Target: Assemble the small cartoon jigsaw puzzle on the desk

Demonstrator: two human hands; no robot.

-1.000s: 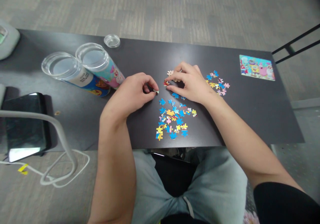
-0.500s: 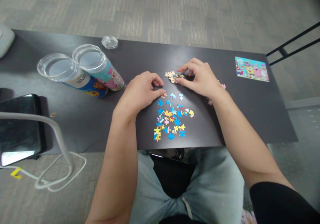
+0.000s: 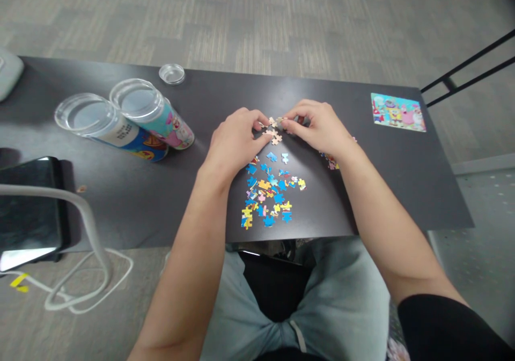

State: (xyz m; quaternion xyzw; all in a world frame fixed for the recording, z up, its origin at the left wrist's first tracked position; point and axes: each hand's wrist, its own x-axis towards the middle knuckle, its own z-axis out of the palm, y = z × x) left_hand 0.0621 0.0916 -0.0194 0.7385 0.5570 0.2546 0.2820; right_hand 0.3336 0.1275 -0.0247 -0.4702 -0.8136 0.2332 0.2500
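My left hand [image 3: 238, 140] is at the left edge of a small heap of puzzle pieces [image 3: 275, 137] lying with their pale backs up. Its thumb and forefinger tips touch the heap with a gap between them. From the right, my right hand [image 3: 317, 126] reaches to the same heap, its thumb and forefinger pinched at a puzzle piece [image 3: 280, 120] that they partly cover. Nearer to me lie many picture-side-up puzzle pieces [image 3: 279, 198], mostly blue and yellow. More pieces [image 3: 332, 163], pink and mixed, show partly under my right wrist.
Two clear-topped printed canisters [image 3: 156, 115] [image 3: 120, 131] stand to the left, a clear round lid [image 3: 172, 74] behind them. A finished cartoon picture card [image 3: 398, 113] lies far right. A black tablet-like device [image 3: 32, 205] and a white cable [image 3: 94, 232] are at the left edge.
My left hand has moved right and up to the pale heap. My right thumb and forefinger have closed together at the heap. The view has shifted slightly.
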